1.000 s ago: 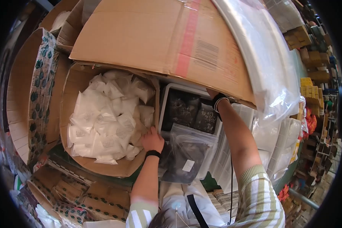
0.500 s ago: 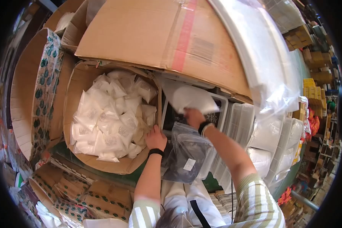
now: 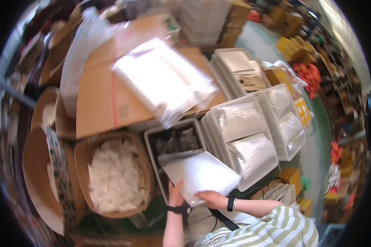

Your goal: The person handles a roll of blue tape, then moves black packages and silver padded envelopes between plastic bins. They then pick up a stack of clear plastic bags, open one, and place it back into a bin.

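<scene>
A flat, shiny white plastic bag (image 3: 202, 177) lies tilted over the near part of a light-rimmed crate (image 3: 149, 142). My left hand (image 3: 176, 193) grips its left edge, thumb and fingers pointing up along it. Closed on the near edge is my right hand (image 3: 212, 199), its fingertips over the white surface. In the far part of the crate, dark contents in clear plastic (image 3: 187, 139) show in two sections. The white bag hides the crate's near part.
Left of the crate stands a cardboard box (image 3: 81, 164) full of white packets (image 3: 115, 177). Plastic-wrapped white bundles (image 3: 160, 78) lie on a large cardboard carton (image 3: 95, 90) beyond. At right are stacked trays (image 3: 257, 175) holding white packs (image 3: 251, 152).
My view has swung to the right and back. The white bag has come toward me, and my left hand has moved from the box edge onto it. My right hand is also nearer my body.
</scene>
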The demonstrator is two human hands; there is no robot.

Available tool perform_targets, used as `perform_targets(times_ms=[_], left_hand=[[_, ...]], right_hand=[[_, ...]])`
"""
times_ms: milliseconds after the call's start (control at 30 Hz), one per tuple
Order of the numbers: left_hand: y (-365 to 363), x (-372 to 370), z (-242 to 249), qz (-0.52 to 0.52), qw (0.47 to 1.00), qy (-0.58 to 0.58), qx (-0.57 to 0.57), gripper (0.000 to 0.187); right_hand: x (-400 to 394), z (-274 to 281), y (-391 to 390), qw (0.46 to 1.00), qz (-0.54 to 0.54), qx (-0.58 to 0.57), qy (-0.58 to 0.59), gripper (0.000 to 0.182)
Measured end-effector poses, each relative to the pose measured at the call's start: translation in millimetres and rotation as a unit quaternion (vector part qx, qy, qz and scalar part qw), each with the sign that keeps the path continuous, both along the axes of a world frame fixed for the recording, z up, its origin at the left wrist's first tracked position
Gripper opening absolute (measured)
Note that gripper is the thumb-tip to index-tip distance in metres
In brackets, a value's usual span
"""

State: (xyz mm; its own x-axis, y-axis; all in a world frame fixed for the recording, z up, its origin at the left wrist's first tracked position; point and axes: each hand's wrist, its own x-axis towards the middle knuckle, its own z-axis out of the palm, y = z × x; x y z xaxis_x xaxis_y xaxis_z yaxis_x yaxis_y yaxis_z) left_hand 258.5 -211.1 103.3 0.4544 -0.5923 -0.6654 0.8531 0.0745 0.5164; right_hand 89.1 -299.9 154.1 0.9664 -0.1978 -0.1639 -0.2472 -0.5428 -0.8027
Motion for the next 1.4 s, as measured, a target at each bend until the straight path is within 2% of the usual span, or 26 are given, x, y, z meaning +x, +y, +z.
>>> perform_targets(times_ms=[33,67,133,167,233,267,333,400,467,567,667,733,800,900,1000,1033,1067,1100,1133,1167,1200,1233,1300,1400], left_hand=[[7.8,-20.8,-4.2,-0.007,0.996,0.023,0.088,0.043],[20.4,-35.5,-25.2,-0.074,0.991,-0.006,0.107,0.052],[26.3,-56.0,-2.4,-0.120,0.988,0.065,0.079,0.043],[26.3,-62.6,3.1,-0.131,0.988,0.030,0.076,0.042],[20.5,-73.6,54.0,-0.130,0.989,-0.030,0.064,0.041],[18.7,-74.8,59.8,-0.134,0.988,-0.048,0.051,0.039],[7.4,-77.5,87.1,-0.149,0.980,-0.132,0.024,0.037],[-10.9,-84.8,113.0,-0.173,0.971,-0.163,-0.007,0.035],[-39.5,-111.5,155.6,-0.165,0.972,-0.159,-0.053,0.034],[-86.0,-171.1,210.1,-0.156,0.969,-0.140,-0.129,0.031],[-130.0,-232.5,227.4,-0.166,0.956,-0.139,-0.199,0.031],[-161.7,-267.1,239.3,-0.182,0.949,-0.139,-0.217,0.034],[-191.4,-298.7,249.8,-0.196,0.943,-0.126,-0.238,0.036],[-226.3,-332.6,267.1,-0.241,0.932,-0.099,-0.251,0.038],[-242.8,-343.4,258.8,-0.272,0.925,-0.101,-0.247,0.036],[-247.7,-344.7,253.8,-0.273,0.926,-0.097,-0.241,0.037],[-251.3,-346.4,252.3,-0.274,0.928,-0.094,-0.234,0.038],[-255.5,-350.4,254.1,-0.271,0.930,-0.130,-0.214,0.040],[-261.3,-355.7,256.0,-0.267,0.930,-0.164,-0.193,0.042],[-265.7,-358.0,257.1,-0.262,0.929,-0.198,-0.172,0.044],[-269.3,-355.5,249.1,-0.269,0.915,-0.261,-0.149,0.046],[-272.2,-351.4,232.4,-0.278,0.897,-0.320,-0.123,0.048],[-272.3,-349.3,213.1,-0.285,0.863,-0.412,-0.072,0.050],[-270.4,-348.9,195.2,-0.253,0.891,-0.364,-0.101,0.050]], right_hand=[[-10.1,20.0,4.8,0.999,-0.010,0.039,0.021,0.054],[-22.9,21.6,6.8,0.997,-0.003,0.073,0.038,0.051],[-48.9,30.8,0.2,0.982,0.020,0.134,0.129,0.043],[-61.5,37.2,-4.3,0.983,0.024,0.142,0.110,0.042],[-84.6,57.5,-22.0,0.983,0.041,0.162,0.074,0.042],[-96.9,70.2,-30.7,0.981,0.022,0.173,0.082,0.051],[-124.7,68.5,-56.0,0.973,-0.053,0.220,0.041,0.052],[-153.8,74.0,-94.5,0.979,-0.141,0.143,0.028,0.058],[-191.6,61.5,-124.0,0.955,-0.260,0.139,0.035,0.065],[-236.3,32.3,-172.2,0.908,-0.270,0.316,0.061,0.084],[-269.4,47.9,-195.5,0.852,-0.205,0.462,0.136,0.081],[-287.0,52.1,-208.2,0.834,-0.160,0.518,0.103,0.075],[-311.1,73.3,-222.6,0.803,-0.182,0.565,0.052,0.065],[-349.4,78.9,-249.4,0.786,-0.197,0.586,-0.028,0.056],[-394.7,78.0,-267.8,0.816,-0.247,0.522,-0.028,0.044],[-409.3,94.1,-269.2,0.821,-0.285,0.492,-0.053,0.041],[-426.3,112.8,-268.8,0.794,-0.351,0.491,-0.065,0.042],[-442.1,83.2,-272.0,0.767,-0.399,0.490,-0.113,0.046],[-455.6,88.6,-273.1,0.764,-0.465,0.419,-0.154,0.049],[-468.0,85.9,-278.4,0.747,-0.495,0.404,-0.184,0.048],[-479.4,87.2,-284.2,0.767,-0.518,0.319,-0.203,0.047],[-486.5,114.3,-286.9,0.741,-0.528,0.348,-0.225,0.047],[-499.3,139.8,-300.7,0.785,-0.515,0.265,-0.221,0.049],[-490.1,192.6,-307.5,0.821,-0.481,0.226,-0.210,0.043]])
